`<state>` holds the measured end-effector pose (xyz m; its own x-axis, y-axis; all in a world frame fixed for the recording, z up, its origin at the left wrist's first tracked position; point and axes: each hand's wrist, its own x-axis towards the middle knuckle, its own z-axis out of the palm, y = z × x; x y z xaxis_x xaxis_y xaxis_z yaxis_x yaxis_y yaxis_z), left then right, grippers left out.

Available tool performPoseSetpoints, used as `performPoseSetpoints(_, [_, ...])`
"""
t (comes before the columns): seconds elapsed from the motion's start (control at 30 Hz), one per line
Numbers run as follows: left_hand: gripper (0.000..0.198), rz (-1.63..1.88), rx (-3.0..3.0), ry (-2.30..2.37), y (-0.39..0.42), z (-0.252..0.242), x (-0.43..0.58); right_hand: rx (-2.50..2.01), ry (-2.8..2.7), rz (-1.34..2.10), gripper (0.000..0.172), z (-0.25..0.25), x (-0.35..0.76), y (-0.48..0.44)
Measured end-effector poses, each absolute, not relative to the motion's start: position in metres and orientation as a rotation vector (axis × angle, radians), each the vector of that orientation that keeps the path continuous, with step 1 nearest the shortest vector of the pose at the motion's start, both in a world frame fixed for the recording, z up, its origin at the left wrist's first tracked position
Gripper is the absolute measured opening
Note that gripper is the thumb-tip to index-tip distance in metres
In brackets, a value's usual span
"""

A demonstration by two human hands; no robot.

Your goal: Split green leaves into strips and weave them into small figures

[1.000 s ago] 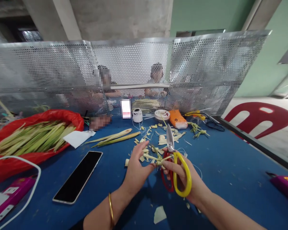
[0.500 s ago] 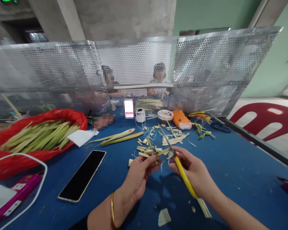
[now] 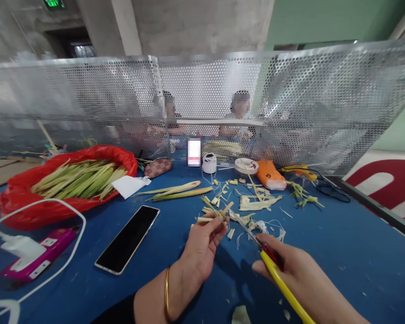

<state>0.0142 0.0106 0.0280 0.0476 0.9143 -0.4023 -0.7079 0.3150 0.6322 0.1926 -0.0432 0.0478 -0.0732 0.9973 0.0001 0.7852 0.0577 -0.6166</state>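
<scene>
My left hand (image 3: 202, 245), with a gold bangle on its wrist, pinches a small bundle of pale green husk strips (image 3: 219, 217) between thumb and fingers. In my right hand (image 3: 290, 261) are scissors (image 3: 280, 281) with a yellow and red handle. Their narrow metal blades point up and left, the tips close to the strips. Whether the blades touch them I cannot tell. Cut husk scraps (image 3: 219, 198) and tangled white thread (image 3: 266, 227) lie just beyond my hands. Farther off is a flat pale husk piece (image 3: 259, 203).
A red bag (image 3: 16, 198) of long green husks stands left, near a phone (image 3: 128, 240) and purple power strip (image 3: 43, 258) with white cable. A thread spool (image 3: 209, 163), tape roll (image 3: 246, 166) and orange packet (image 3: 271, 174) sit before a perforated metal screen (image 3: 209, 85); people sit behind it.
My right hand with the scissors has moved down and right, away from my left hand. My left hand still holds the strips. The view has shifted left.
</scene>
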Motion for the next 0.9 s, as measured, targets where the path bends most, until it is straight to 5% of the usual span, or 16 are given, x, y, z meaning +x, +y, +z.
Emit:
performPoseSetpoints(0.37, [0.025, 1.225, 0.291, 0.871, 0.01, 0.03, 0.014, -1.623, -1.856, 0.8, 0.021, 0.045, 0.193, -0.044])
performPoseSetpoints(0.9, [0.028, 1.229, 0.421, 0.955, 0.014, 0.038, 0.006, -1.6, -1.883, 0.757, 0.032, 0.049, 0.198, -0.045])
